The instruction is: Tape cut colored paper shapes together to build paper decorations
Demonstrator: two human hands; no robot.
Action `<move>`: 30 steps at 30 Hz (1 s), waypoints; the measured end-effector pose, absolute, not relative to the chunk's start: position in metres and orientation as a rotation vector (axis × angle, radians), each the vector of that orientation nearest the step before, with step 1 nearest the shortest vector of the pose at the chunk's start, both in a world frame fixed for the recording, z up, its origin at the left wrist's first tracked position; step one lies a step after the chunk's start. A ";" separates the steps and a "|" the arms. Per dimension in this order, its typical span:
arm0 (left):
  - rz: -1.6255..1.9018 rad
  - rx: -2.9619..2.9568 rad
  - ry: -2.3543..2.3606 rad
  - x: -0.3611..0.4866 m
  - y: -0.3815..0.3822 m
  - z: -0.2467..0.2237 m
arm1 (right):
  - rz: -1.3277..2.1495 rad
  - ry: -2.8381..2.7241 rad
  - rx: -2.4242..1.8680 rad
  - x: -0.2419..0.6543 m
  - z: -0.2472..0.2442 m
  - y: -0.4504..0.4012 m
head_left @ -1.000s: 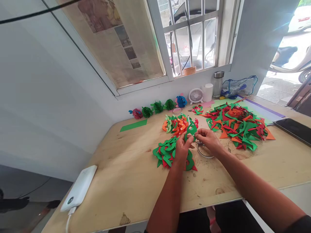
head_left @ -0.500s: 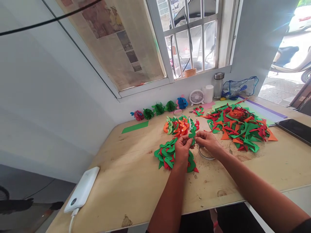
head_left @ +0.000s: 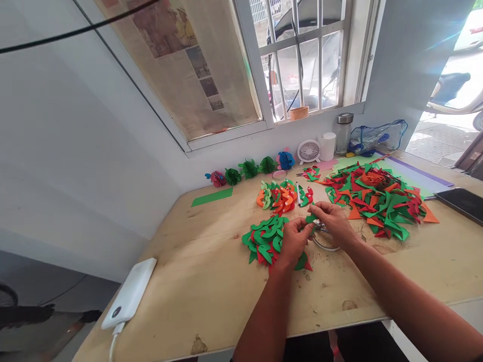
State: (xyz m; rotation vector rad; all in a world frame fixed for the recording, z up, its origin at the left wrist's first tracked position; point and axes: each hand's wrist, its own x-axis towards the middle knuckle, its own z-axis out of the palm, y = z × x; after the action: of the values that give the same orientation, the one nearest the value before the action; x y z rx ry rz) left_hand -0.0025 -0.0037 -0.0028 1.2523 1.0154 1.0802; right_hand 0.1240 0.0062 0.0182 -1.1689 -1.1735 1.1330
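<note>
A small green paper piece (head_left: 310,218) is pinched between my left hand (head_left: 295,240) and my right hand (head_left: 332,221). Both hands have their fingers closed on it. Beside and partly under my left hand lies a pile of curved green and red paper pieces (head_left: 264,241). Behind my hands is a group of orange, red and light green pieces (head_left: 277,197), with a white pen (head_left: 298,194) at its right. Partly hidden by my right hand, a round white-rimmed object (head_left: 325,246) rests on the table, with something metallic near it.
A large heap of red, green and orange scraps (head_left: 381,196) covers the right side, near a black phone (head_left: 462,203). Folded paper ornaments (head_left: 249,169), a small fan (head_left: 308,151) and a glass bottle (head_left: 343,134) line the wall. A white power bank (head_left: 129,293) lies left on the table (head_left: 196,291).
My hands have shifted slightly right with the green piece, which now shows less between the fingers. The pen behind them is more visible. The whole view has shifted a little.
</note>
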 end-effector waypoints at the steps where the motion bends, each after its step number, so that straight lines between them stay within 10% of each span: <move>1: 1.068 1.273 1.003 -0.003 -0.004 -0.002 | 1.119 -1.173 -1.181 0.124 0.017 0.007; 30: 1.304 0.893 1.136 -0.010 0.026 0.020 | 0.941 -0.996 -1.219 0.138 0.008 0.019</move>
State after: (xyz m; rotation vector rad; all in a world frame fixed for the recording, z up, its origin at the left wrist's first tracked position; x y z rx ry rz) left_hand -0.0095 0.0264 0.0199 0.8931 1.1359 1.3042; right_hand 0.1377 0.0186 0.0078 -1.2188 -0.9963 0.9405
